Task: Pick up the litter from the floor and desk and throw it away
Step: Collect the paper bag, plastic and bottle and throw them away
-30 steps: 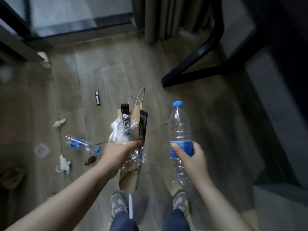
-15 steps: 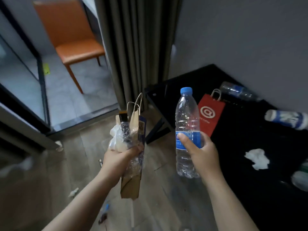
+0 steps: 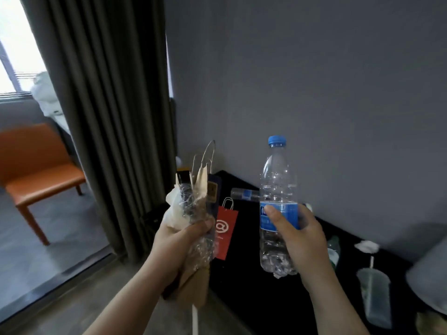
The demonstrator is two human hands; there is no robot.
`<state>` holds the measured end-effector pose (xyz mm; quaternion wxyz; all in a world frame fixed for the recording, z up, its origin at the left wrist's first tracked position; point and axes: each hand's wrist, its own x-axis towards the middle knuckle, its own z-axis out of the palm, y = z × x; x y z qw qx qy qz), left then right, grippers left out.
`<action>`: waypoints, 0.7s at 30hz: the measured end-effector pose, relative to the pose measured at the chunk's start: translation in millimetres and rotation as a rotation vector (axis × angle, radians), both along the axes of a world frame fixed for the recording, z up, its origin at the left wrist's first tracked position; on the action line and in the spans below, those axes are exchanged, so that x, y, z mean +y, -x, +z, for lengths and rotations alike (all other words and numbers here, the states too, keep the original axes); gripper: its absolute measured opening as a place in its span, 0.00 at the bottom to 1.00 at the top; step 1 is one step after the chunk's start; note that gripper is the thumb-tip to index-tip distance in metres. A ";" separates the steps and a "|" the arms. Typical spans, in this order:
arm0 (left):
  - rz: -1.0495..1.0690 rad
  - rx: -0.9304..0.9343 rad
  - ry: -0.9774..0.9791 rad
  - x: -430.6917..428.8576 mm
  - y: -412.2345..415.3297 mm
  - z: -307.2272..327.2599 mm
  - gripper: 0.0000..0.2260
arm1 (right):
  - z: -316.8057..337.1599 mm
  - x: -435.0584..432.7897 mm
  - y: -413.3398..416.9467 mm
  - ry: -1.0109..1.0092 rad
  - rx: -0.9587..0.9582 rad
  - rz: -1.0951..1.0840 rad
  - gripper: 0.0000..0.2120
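My left hand (image 3: 180, 240) grips a bundle of litter (image 3: 196, 204): a brown paper bag, crinkled clear plastic, white tissue and dark flat packs. My right hand (image 3: 298, 234) holds an upright clear plastic bottle (image 3: 277, 187) with a blue cap and blue label. Both are raised in front of a black desk (image 3: 278, 298). On the desk lie a red paper bag (image 3: 226, 228), a second bottle on its side (image 3: 243, 194), a white crumpled tissue (image 3: 366, 246) and a clear plastic cup with a straw (image 3: 375, 293).
A dark grey curtain (image 3: 108, 117) hangs at the left of the desk, with a grey wall (image 3: 314, 93) behind. An orange chair (image 3: 36, 170) stands beyond the glass door's floor track at the left. A grey rounded object (image 3: 430, 274) sits at the right edge.
The view has risen from the littered floor to the desk and wall. Both hands keep the same hold on the bundle and the bottle, now raised in front of the desk.
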<state>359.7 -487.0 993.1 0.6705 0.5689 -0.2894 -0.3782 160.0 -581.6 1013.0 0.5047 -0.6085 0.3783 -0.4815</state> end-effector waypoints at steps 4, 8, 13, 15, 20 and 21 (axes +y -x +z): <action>-0.097 -0.009 0.044 -35.4 58.9 11.2 0.15 | 17.6 -5.3 67.7 0.039 0.016 -0.134 0.15; -0.276 0.005 0.066 -74.1 118.4 23.3 0.13 | 30.1 -8.5 137.1 0.090 0.057 -0.358 0.12; -0.529 0.000 0.104 -115.3 186.7 38.1 0.14 | 38.3 3.8 201.3 0.098 0.088 -0.599 0.15; -0.631 0.003 0.123 -128.0 212.3 40.7 0.12 | 41.5 14.5 220.3 0.090 0.068 -0.691 0.17; -0.897 0.030 0.147 -151.3 268.0 48.0 0.16 | 47.2 53.5 253.8 0.105 0.086 -1.013 0.12; -0.968 0.040 0.141 -153.8 277.7 50.5 0.18 | 46.8 64.4 257.8 0.101 0.088 -1.089 0.12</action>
